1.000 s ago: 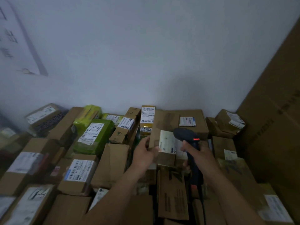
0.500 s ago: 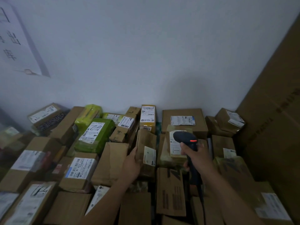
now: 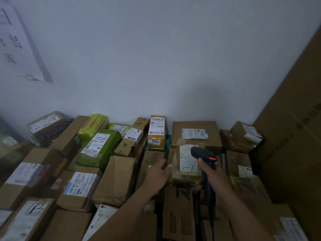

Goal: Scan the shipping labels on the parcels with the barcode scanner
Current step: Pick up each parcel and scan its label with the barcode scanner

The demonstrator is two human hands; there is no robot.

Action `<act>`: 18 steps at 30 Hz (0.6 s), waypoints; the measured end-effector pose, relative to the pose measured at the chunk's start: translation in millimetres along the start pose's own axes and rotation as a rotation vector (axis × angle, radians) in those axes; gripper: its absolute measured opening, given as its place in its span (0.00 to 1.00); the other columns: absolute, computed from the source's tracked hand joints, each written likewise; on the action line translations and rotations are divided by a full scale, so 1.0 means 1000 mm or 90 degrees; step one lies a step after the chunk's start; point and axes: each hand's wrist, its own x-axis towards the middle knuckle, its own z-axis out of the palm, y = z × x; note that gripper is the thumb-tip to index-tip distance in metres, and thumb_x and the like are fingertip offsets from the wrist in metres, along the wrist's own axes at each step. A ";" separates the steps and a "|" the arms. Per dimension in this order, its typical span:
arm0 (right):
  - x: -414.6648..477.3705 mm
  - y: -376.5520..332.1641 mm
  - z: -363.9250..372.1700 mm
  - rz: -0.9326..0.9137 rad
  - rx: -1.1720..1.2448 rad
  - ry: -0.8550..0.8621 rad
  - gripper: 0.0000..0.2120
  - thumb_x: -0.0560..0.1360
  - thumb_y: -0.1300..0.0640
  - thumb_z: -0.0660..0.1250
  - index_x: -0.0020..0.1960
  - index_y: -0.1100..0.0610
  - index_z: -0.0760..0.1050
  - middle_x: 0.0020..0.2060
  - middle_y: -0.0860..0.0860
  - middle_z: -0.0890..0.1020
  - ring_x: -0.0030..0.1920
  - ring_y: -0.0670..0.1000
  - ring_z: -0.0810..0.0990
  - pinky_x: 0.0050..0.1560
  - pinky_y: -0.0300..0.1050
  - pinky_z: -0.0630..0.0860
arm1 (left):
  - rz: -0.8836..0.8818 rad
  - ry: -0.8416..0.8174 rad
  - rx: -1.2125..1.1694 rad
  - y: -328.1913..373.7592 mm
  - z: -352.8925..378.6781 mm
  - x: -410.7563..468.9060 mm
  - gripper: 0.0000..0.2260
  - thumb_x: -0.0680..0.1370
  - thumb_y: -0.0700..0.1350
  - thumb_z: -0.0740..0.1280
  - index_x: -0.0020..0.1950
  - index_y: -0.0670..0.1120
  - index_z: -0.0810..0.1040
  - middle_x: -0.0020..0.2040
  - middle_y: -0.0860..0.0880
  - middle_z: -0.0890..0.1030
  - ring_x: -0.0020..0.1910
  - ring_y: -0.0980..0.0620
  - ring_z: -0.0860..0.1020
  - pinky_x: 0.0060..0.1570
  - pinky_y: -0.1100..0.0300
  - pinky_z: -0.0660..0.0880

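Observation:
Cardboard parcels with white shipping labels lie packed together in front of a pale wall. My right hand [image 3: 215, 174] grips the handle of a black barcode scanner [image 3: 199, 152] with a red light on its head. The scanner head hovers over the white label of a tape-wrapped parcel [image 3: 186, 160]. My left hand [image 3: 158, 173] reaches to that parcel's left edge, its blurred fingers at the side of it. A plain brown parcel [image 3: 152, 159] lies just beyond my left hand.
A tall carton [image 3: 295, 136] walls off the right side. Behind the taped parcel sits a flat labelled box [image 3: 196, 131], with a yellow parcel marked 5604 [image 3: 156, 133] and a green wrapped parcel [image 3: 100, 148] further left. A paper sign [image 3: 15, 40] hangs on the wall.
My left hand has let go of the small brown labelled parcel it held up and has moved right to the taped parcel. The scanner has stayed over that parcel's label.

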 end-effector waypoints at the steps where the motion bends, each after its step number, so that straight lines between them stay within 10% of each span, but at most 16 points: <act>1: 0.001 0.001 0.001 -0.003 0.003 0.008 0.18 0.75 0.47 0.71 0.60 0.55 0.75 0.43 0.57 0.85 0.28 0.52 0.82 0.26 0.42 0.77 | 0.000 -0.027 -0.003 0.006 0.004 0.001 0.10 0.83 0.56 0.59 0.58 0.54 0.75 0.47 0.60 0.78 0.43 0.67 0.75 0.40 0.72 0.73; 9: -0.002 -0.002 -0.001 0.023 0.031 -0.015 0.18 0.74 0.47 0.73 0.57 0.57 0.77 0.32 0.54 0.83 0.28 0.53 0.81 0.26 0.43 0.77 | -0.109 -0.106 -0.208 0.014 0.018 0.001 0.19 0.79 0.57 0.65 0.68 0.53 0.71 0.61 0.52 0.78 0.59 0.52 0.75 0.63 0.52 0.72; 14: -0.004 -0.016 0.014 0.009 0.022 -0.109 0.27 0.63 0.41 0.75 0.52 0.59 0.79 0.32 0.55 0.83 0.28 0.53 0.81 0.28 0.43 0.78 | -0.148 -0.003 -0.336 0.003 -0.006 -0.004 0.21 0.76 0.51 0.73 0.65 0.54 0.68 0.56 0.55 0.76 0.50 0.58 0.77 0.41 0.63 0.74; 18: -0.009 -0.015 0.036 0.026 -0.027 -0.192 0.24 0.67 0.41 0.73 0.52 0.60 0.79 0.32 0.58 0.83 0.29 0.53 0.81 0.29 0.43 0.78 | -0.159 0.052 -0.400 -0.011 -0.036 -0.008 0.22 0.74 0.49 0.75 0.63 0.55 0.68 0.56 0.54 0.77 0.52 0.51 0.80 0.50 0.52 0.80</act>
